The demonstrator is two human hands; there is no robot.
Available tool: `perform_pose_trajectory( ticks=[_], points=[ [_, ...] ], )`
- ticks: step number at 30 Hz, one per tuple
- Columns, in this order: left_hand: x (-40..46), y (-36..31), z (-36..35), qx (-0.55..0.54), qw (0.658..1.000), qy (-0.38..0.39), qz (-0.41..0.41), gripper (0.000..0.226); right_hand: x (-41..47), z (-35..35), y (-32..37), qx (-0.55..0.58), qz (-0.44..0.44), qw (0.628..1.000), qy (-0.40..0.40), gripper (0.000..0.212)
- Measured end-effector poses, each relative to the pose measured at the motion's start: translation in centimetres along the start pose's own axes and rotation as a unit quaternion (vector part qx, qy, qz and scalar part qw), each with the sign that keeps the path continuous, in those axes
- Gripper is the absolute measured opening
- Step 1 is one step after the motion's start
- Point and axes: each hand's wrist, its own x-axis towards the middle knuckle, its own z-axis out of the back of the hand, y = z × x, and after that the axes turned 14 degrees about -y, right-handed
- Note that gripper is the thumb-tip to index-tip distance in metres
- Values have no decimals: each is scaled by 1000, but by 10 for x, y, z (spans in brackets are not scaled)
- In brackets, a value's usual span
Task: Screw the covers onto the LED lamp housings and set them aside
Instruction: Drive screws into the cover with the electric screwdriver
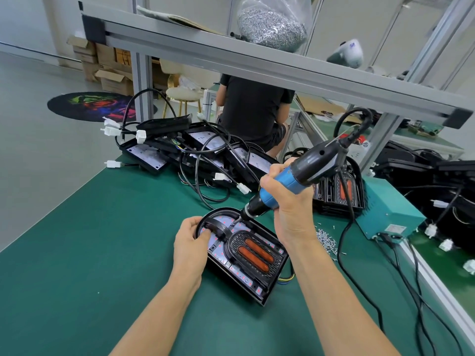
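Head view: right hand (288, 201) gripping the screwdriver (290, 176) tilted, left hand (191, 242) pinching the housing (270, 278) rim, so could easily cam out and scratch the cover (254, 250).

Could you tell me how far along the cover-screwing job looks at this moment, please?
Done: a stack of covered lamps stands beside the teal power box. In hand: the left hand steadies the lamp housing while the right hand drives the electric screwdriver into its cover. Left: a pile of uncovered housings behind.
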Motion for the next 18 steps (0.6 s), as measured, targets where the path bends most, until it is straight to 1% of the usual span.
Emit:
perform_pose_trajectory(
  ticks=[3,6,8,10,12,15,18],
  points=[
    [0,1,0,-3,1000,-1,-5,25,-2,-1,-3,-11,14,1000,12,40],
    [0,2,1,-1,1000,-3,-7,26,-2,0,-3,-6,21,999,32,49],
    [1,2,0,7,1000,-5,-3,26,-3,1,-4,5,12,1000,21,49],
    [3,1,0,20,1000,-2,2,24,-6,3,-4,11,1,1000,-15,48],
    [4,1,1,46,999,3,-14,23,-8,6,-4,19,-4,997,-69,44],
    [6,-1,6,123,989,-1,-84,23,-9,17,0,65,-22,986,-149,42],
    [10,-3,12,197,971,-24,-136,26,-12,34,8,96,-12,977,-189,42]
  ],
)
